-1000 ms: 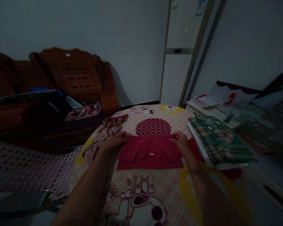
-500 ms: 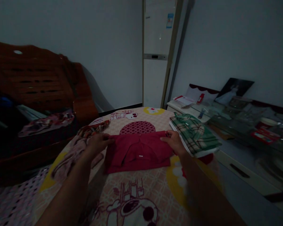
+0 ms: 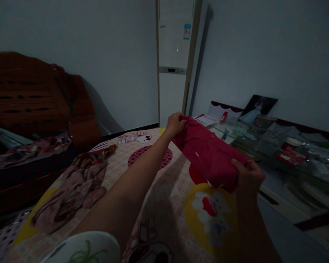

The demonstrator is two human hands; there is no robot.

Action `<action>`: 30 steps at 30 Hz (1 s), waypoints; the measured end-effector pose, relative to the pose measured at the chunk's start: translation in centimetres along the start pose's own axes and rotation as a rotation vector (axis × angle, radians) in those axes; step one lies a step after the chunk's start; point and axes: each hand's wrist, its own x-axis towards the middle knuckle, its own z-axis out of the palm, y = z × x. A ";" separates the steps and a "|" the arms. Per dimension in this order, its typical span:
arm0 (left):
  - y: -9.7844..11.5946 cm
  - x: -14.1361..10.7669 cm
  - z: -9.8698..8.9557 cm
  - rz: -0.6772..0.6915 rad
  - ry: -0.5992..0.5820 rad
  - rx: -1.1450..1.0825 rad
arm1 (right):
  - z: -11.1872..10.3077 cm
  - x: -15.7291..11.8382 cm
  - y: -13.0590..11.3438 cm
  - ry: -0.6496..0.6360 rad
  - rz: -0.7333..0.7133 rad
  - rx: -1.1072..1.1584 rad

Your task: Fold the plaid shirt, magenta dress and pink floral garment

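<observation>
Here, a person holds a folded red garment with both hands, above the right part of a table which is covered by a printed cloth. The left hand pinches the far corner between the thumb and the fingers. The right hand pinches the near end, with its thumb lying on the upper side of the fabric. Between the two hands the garment is stretched and it slopes down toward the right hand; a small white label shows on it. The left sleeve is white, with a green plant drawing. On the left side of the table lies a crumpled pinkish cloth, well apart from both hands. Beyond the garment, to the right, a red box and a photo are on a glass-topped cabinet.
</observation>
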 end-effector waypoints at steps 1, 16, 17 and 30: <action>0.9 0.9 1.4 0.029 -0.013 0.040 | -0.4 0.4 0.7 0.045 0.016 -0.005; -7.8 -7.3 5.8 0.104 -0.316 0.171 | -3.0 1.9 5.7 0.262 -0.138 -0.294; -8.8 -8.4 3.9 0.076 -0.335 0.202 | -2.7 1.5 4.9 0.242 -0.248 -0.343; -16.9 -20.5 -18.6 -0.494 0.095 0.833 | 9.1 -11.8 3.3 -1.172 -0.468 -0.342</action>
